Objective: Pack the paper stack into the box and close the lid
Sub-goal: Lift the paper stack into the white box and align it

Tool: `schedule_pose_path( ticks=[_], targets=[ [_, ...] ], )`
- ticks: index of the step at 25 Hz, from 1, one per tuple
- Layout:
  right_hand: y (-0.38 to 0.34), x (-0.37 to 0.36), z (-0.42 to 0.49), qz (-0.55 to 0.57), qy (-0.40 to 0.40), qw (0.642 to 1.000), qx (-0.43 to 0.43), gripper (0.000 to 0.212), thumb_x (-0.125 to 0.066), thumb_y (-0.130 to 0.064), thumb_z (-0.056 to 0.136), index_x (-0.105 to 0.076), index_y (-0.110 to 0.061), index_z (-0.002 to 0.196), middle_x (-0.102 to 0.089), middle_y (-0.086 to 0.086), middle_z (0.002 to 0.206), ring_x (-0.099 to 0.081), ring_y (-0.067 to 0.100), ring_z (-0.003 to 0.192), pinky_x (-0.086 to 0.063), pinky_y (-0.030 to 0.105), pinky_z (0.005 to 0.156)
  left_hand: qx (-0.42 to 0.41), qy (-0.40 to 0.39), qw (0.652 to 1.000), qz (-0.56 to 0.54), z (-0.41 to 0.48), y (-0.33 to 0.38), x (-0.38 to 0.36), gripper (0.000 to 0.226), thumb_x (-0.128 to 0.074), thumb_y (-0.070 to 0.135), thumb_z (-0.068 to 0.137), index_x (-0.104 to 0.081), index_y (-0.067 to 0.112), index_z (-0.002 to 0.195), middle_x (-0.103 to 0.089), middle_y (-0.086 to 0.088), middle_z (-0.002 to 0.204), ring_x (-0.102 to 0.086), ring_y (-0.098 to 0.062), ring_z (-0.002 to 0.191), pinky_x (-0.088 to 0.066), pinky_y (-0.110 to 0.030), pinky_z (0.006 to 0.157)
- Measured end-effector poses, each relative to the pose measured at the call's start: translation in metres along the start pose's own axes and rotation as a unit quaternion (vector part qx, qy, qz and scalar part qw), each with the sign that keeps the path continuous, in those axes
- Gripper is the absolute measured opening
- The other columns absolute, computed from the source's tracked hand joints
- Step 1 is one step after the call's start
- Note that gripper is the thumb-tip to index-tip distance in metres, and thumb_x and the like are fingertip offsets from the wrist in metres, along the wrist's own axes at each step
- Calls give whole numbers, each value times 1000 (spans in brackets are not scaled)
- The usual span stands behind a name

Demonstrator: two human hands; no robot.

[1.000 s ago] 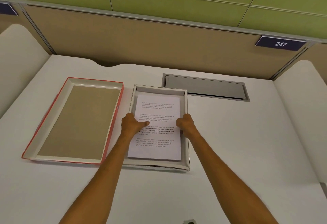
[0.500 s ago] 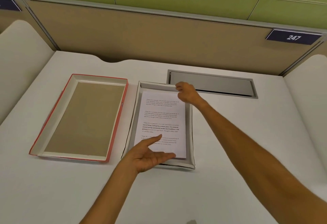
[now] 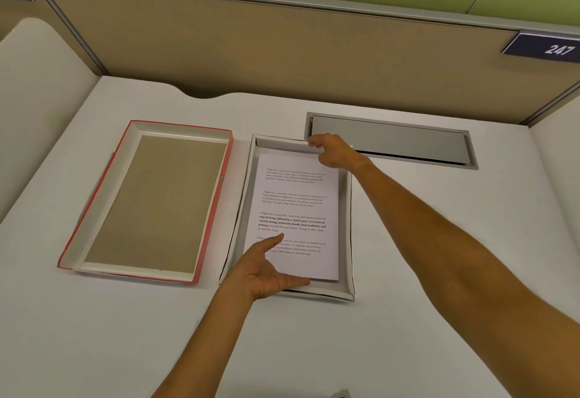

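A stack of printed white paper [image 3: 298, 206] lies flat inside a shallow white box [image 3: 349, 234] at the middle of the desk. My left hand [image 3: 266, 272] rests open at the stack's near left corner, thumb on the page, fingers along the near edge. My right hand [image 3: 332, 151] reaches to the box's far right corner, with its fingertips on the far wall above the stack's top edge. To the left lies the box lid [image 3: 94, 209], red outside, upside down, showing a brown inside.
A grey cable hatch [image 3: 392, 143] is set into the desk behind the box on the right. A tan partition [image 3: 282, 46] rises at the desk's back edge, with a sign reading 247 [image 3: 555, 49]. White side panels flank the desk.
One second ago both hands pressed the stack's middle edges. Since then my right hand went to the far right corner and my left hand drew back to the near left corner.
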State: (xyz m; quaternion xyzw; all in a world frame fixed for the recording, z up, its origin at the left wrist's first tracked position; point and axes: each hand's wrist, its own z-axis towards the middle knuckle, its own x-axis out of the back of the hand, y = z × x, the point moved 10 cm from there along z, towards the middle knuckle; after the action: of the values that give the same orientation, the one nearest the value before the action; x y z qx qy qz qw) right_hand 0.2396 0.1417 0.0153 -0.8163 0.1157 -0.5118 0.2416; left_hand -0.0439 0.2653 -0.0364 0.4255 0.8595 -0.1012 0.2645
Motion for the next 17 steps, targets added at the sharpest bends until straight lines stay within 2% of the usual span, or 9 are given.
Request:
schedule_pose_path(
  ticks=[4,7,10,14,17],
  targets=[
    [-6,0,9,18,33,999,11,50,-55,8,86,-52,-6,135,-61,12,129,-57,26,121,-44,32,105,1,14,1000,-7,7,-3,2,46,-78,13,79,-57,13,119,-62,-24,129,-54,-52,120,-43,-77,92],
    [-8,-13,14,17,-1,1000,16,49,-53,9,87,-53,-5,134,-59,14,132,-56,27,123,-43,32,107,1,23,1000,-12,10,-4,5,44,-77,12,79,-57,12,118,-62,-23,128,-54,-51,120,-45,-75,91],
    [-8,-24,18,-10,-34,999,14,51,-53,4,89,-49,-6,138,-55,14,138,-52,29,127,-41,37,109,1,23,1000,-18,12,-4,7,38,-75,11,82,-58,11,116,-60,-23,130,-53,-51,121,-43,-73,97],
    [-12,-30,22,-68,-51,996,38,34,-49,1,91,-59,-3,122,-63,19,121,-59,36,112,-48,41,97,3,21,1000,-22,16,-5,10,39,-74,9,84,-59,11,119,-58,-24,133,-51,-52,123,-38,-73,103],
    [-12,-32,22,-67,-47,996,43,33,-46,0,93,-62,-4,121,-64,16,122,-60,33,111,-48,37,96,4,15,999,-29,17,-5,11,41,-75,9,84,-58,10,122,-58,-25,133,-51,-53,123,-38,-73,103]
  ],
)
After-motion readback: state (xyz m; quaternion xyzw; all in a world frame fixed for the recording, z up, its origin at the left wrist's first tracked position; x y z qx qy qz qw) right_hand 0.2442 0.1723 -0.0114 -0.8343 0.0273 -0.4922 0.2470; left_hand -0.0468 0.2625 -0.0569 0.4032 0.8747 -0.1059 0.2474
